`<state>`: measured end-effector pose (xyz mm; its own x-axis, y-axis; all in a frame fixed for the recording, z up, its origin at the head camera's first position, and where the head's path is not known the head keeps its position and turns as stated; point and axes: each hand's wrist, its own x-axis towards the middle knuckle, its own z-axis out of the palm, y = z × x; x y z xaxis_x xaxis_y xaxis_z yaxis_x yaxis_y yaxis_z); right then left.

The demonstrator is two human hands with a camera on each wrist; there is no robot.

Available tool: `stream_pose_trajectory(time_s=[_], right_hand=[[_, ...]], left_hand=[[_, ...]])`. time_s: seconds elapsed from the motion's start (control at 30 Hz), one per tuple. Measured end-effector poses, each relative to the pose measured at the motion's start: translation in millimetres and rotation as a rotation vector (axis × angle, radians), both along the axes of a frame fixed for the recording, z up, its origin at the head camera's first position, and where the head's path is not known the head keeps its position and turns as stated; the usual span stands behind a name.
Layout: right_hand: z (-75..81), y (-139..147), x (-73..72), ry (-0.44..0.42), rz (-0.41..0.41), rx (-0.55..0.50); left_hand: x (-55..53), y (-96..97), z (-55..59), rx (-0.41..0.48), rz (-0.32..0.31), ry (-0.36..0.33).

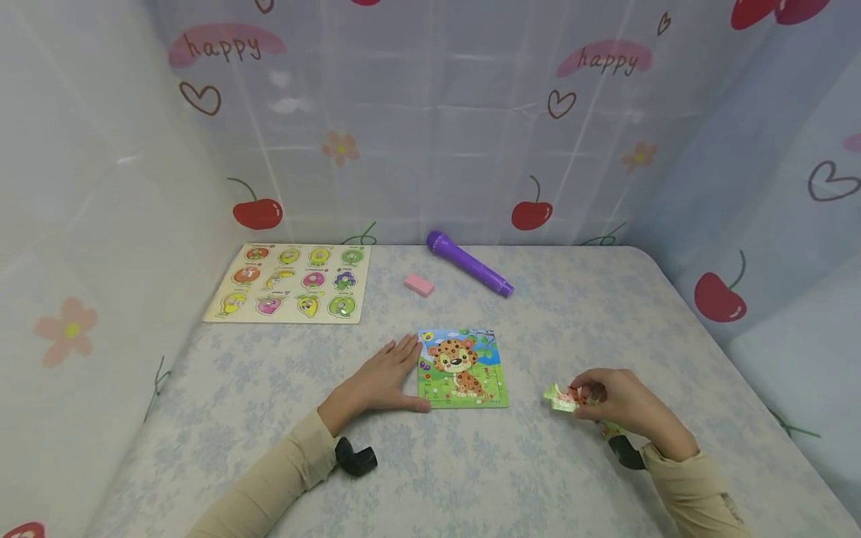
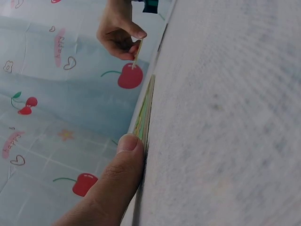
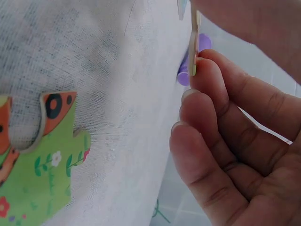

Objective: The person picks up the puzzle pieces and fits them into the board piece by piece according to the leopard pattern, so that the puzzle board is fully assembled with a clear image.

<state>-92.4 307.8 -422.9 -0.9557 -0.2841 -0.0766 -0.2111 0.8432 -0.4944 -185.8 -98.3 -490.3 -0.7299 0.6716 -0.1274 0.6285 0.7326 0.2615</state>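
Note:
A square leopard jigsaw puzzle point(image 1: 464, 370) lies flat on the table, with a green meadow and blue sky. My left hand point(image 1: 380, 381) rests along its left side, fingers straight, fingertips at the upper left edge and thumb by the lower left corner. In the left wrist view the thumb point(image 2: 124, 165) is at the puzzle's thin edge. Right of the puzzle, my right hand point(image 1: 622, 400) pinches a puzzle piece point(image 1: 561, 398) between thumb and fingers, held above the table. Beneath that hand lie green and orange spotted puzzle pieces point(image 3: 54, 169), partly hidden in the head view.
A fruit peg board point(image 1: 289, 284) lies at the back left. Behind the puzzle are a pink eraser-like block point(image 1: 419, 285) and a purple toy microphone point(image 1: 471, 264). A printed curtain point(image 1: 430, 119) encloses the table's back and sides.

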Motion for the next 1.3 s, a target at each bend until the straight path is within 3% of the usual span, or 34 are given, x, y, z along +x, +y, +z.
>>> stream_pose_trajectory(time_s=[0.17,0.4,0.6,1.3], right_hand=[[0.5,-2,-1.3,0.004,-0.004,0.005],[0.3,-11,-6.2,0.081,0.027,0.016],[1.9,-24,-13.3,0.081,0.052,0.026],[-2.4,-93,-43.9,0.09,0.252,-0.035]], left_hand=[[-0.2,0.3,-0.5,-0.004,-0.002,0.004],[-0.1,-0.3,-1.9,0.001,-0.001,0.007],[-0.2,-0.3,-3.1,-0.011,-0.002,0.007],[-0.4,0.3,-1.2,0.006,-0.003,0.013]])
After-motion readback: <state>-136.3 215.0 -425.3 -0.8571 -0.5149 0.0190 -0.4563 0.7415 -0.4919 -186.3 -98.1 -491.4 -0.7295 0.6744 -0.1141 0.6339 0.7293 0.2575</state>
